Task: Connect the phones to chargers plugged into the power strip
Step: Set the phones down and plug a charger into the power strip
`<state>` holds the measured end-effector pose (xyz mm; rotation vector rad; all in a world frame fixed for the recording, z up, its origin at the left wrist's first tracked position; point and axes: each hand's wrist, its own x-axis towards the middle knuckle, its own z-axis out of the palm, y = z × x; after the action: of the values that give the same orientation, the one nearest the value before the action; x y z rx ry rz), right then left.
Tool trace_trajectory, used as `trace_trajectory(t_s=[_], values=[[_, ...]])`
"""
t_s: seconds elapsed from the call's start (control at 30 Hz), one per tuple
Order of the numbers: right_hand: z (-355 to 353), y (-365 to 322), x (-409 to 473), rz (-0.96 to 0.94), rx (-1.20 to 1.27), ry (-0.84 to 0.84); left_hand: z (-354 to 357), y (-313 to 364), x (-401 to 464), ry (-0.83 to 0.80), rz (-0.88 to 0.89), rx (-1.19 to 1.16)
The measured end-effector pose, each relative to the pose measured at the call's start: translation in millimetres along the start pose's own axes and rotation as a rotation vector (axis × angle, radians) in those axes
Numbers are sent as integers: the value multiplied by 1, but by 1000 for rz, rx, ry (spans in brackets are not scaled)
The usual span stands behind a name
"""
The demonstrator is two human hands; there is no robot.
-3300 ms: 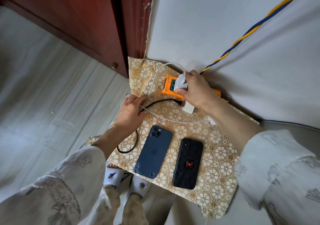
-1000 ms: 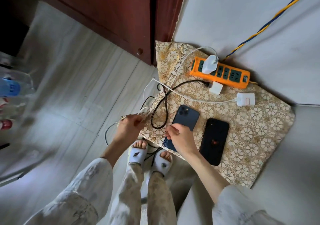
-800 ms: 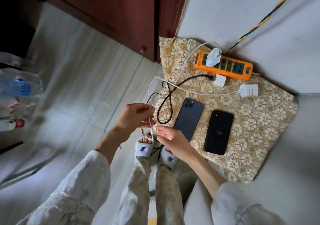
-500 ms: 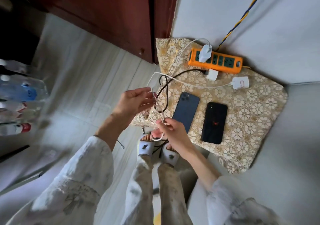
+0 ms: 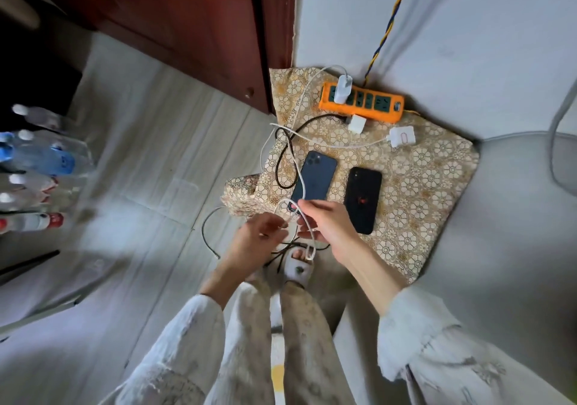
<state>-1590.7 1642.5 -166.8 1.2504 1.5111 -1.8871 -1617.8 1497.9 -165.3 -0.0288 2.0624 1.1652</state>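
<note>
An orange power strip (image 5: 371, 109) lies at the far side of a gold patterned cloth (image 5: 421, 186), with a white charger (image 5: 342, 89) plugged into its left end. Two more white chargers (image 5: 357, 123) (image 5: 402, 137) lie loose beside the strip. A blue phone (image 5: 315, 178) and a black phone (image 5: 363, 198) lie face down on the cloth. My right hand (image 5: 327, 228) pinches a white cable (image 5: 299, 214) just below the blue phone. My left hand (image 5: 256, 242) grips the same cable close beside it. A loop of that cable hangs under my right hand.
A black cable (image 5: 281, 167) loops over the cloth's left edge and trails to the floor. Water bottles (image 5: 40, 161) stand at the far left. A dark red door (image 5: 193, 29) stands behind. A blue-yellow cord (image 5: 385, 33) runs up the wall. My slippered foot (image 5: 298, 267) is below the hands.
My right hand left the charger at the strip and came down to the cloth's near edge. Both hands have gathered the white cable and lifted it, now close together.
</note>
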Motion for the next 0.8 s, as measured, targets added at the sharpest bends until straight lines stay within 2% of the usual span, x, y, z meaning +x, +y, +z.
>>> trace_trajectory(t_s=[0.1, 0.2, 0.23, 0.3, 0.4, 0.47, 0.53, 0.57, 0.63, 0.7, 0.73, 0.8], values=[[-9, -2, -6, -66, -161, -22, -16, 2, -4, 186, 73, 105], [-15, -3, -12, -181, -630, -165, -39, 1, -9, 303, 116, 199], [-18, 0, -12, -199, -812, -146, -44, 1, -10, 306, 127, 203], [-19, 4, -17, -286, -1049, 13, -47, 1, -14, 262, 140, 188], [-19, 4, -29, -620, -1033, 345, -47, 5, -18, 171, 83, 122], [-18, 0, -36, -813, -979, 463, -48, 9, -19, 178, 18, -66], [-16, -4, -45, -911, -956, 444, -47, 16, -20, 226, -53, -249], [-15, -6, -49, -949, -953, 410, -46, 20, -19, 257, -72, -230], [-15, -9, -55, -1000, -977, 362, -44, 26, -16, 332, -62, 14], [-15, -10, -60, -1018, -1009, 326, -43, 33, -16, 401, 73, 148], [-14, -9, -63, -1011, -1012, 306, -44, 37, -17, 368, 196, 162], [-14, -7, -67, -974, -983, 292, -41, 44, -20, 117, 381, 233]])
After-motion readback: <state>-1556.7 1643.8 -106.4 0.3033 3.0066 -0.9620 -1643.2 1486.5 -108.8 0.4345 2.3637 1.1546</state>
